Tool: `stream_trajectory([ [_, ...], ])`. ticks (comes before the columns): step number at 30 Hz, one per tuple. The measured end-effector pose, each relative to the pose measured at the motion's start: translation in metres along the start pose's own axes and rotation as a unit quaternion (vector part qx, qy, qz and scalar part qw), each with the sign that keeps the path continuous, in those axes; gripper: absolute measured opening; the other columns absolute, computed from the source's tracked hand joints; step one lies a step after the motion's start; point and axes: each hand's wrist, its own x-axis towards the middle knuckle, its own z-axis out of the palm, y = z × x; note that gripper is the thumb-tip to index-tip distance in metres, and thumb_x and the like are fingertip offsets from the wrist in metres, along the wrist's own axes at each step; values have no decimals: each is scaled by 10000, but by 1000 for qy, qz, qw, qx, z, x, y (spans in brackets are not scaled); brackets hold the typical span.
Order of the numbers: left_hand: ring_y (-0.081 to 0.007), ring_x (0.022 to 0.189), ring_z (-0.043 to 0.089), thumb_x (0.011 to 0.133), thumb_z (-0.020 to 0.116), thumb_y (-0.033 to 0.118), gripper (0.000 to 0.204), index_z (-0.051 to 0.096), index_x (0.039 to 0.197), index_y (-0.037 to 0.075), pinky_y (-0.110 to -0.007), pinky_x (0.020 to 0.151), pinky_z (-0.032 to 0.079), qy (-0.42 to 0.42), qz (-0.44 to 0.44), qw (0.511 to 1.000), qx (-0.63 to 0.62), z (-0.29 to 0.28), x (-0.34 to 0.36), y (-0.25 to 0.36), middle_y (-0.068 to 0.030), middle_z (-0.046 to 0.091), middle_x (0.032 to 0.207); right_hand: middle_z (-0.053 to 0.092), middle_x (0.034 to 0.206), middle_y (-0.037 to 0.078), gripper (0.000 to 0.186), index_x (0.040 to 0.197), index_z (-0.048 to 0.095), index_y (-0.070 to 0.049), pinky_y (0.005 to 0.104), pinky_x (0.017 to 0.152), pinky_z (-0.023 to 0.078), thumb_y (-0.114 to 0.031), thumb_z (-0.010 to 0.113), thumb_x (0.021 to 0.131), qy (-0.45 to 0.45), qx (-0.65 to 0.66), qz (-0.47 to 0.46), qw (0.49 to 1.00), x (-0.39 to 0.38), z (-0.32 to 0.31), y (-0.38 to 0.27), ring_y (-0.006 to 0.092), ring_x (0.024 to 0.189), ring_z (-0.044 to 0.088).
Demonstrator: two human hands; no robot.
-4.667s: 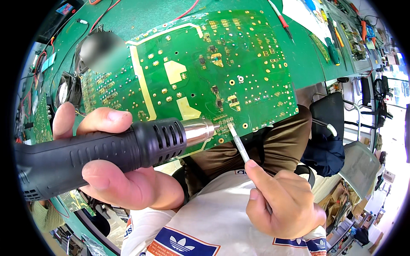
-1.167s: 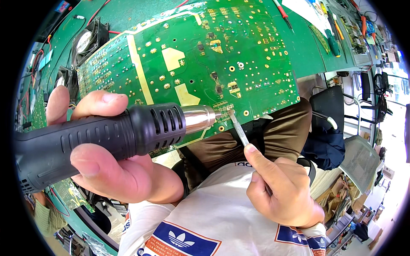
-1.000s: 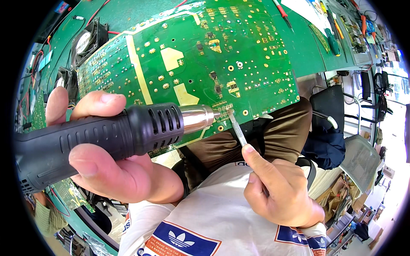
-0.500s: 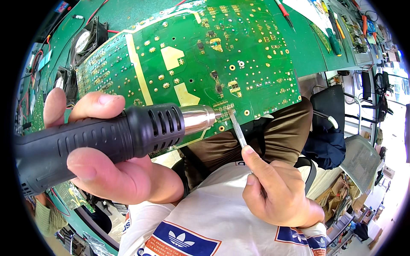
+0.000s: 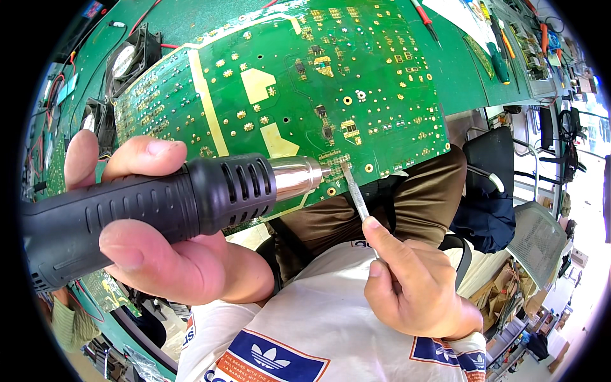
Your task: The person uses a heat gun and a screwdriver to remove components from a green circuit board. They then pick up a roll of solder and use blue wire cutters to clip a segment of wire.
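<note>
My left hand is wrapped around a black hot air gun, thumb below and fingers over the far side. The gun's silver nozzle points right, over a cluster of small parts near the close edge of a large green circuit board. My right hand pinches slim silver tweezers between thumb and fingers. Their tip rests at or just above that same cluster, right beside the nozzle's end. Whether the tip touches a part is too small to tell. The board's near edge juts out over my lap.
Black cooling fans stand on the green mat left of the board. A red test probe and a green-handled screwdriver lie at the far right. Chairs stand right of my legs. Another person's sleeve shows lower left.
The circuit board has shifted very slightly to the right, and my right hand with the tweezers has moved a touch the same way. My left hand and the hot air gun look nearly still.
</note>
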Motion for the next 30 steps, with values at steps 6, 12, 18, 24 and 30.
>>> stream_trajectory([
  [6,-171,730,602,1009,497,392,632,343,1354,-114,-222,624,527,-6,-5,1000,0,-2,0,1,-208,638,1013,523,550,38,525,1223,602,137,302,422,390,91,587,700,5,-30,-33,999,5,-2,-1,166,409,457],
  [12,-173,756,601,1008,496,397,639,341,1359,-115,-223,627,527,-3,-3,1000,7,-1,1,1,-209,638,1018,526,554,40,538,1224,601,139,298,422,392,93,582,689,2,-16,-24,1000,2,-1,0,165,408,457],
  [18,-169,769,599,1014,480,398,633,349,1359,-116,-220,638,526,-8,6,1000,18,-2,2,-1,-206,638,1023,544,568,46,517,1224,602,136,294,423,395,86,582,710,0,-11,-18,1000,2,-1,-1,166,409,462],
  [24,-170,780,601,1019,472,388,620,350,1362,-113,-221,642,529,-7,13,1000,27,-4,2,-2,-206,636,1024,486,523,40,624,1264,555,158,319,413,389,98,629,647,-3,-19,-37,999,2,-1,2,184,388,428],
  [30,-173,797,603,1019,474,385,616,350,1364,-110,-219,649,532,-23,16,999,15,-6,3,-3,-208,635,1027,549,567,46,521,1219,606,133,304,420,393,86,585,700,-9,-26,-15,1000,3,-4,-3,169,410,464],
])
